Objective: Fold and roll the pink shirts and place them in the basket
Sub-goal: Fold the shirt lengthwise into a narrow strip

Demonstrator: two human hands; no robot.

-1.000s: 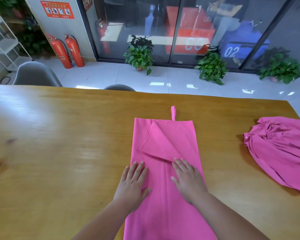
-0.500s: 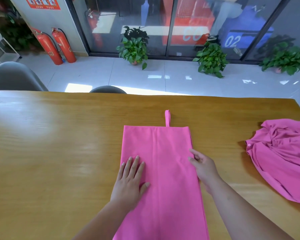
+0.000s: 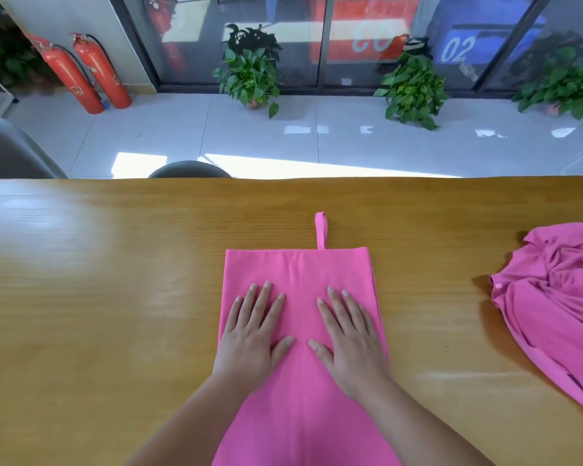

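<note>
A pink shirt point(image 3: 300, 267), folded into a long narrow strip, lies on the wooden table point(image 3: 115, 297) in front of me, with a small loop sticking out at its far edge. My left hand point(image 3: 254, 334) lies flat on its left half, fingers spread. My right hand point(image 3: 349, 341) lies flat on its right half, fingers straight. A second pink shirt point(image 3: 556, 307) sits crumpled at the table's right edge. No basket is in view.
Two grey chair backs point(image 3: 189, 169) show behind the table's far edge. Beyond are a tiled floor, potted plants point(image 3: 249, 72), two red fire extinguishers point(image 3: 91, 72) and glass doors.
The diagonal flap on the shirt's top was laid flat. My right hand moved from the strip's right edge onto its surface, and both hands now press it side by side.
</note>
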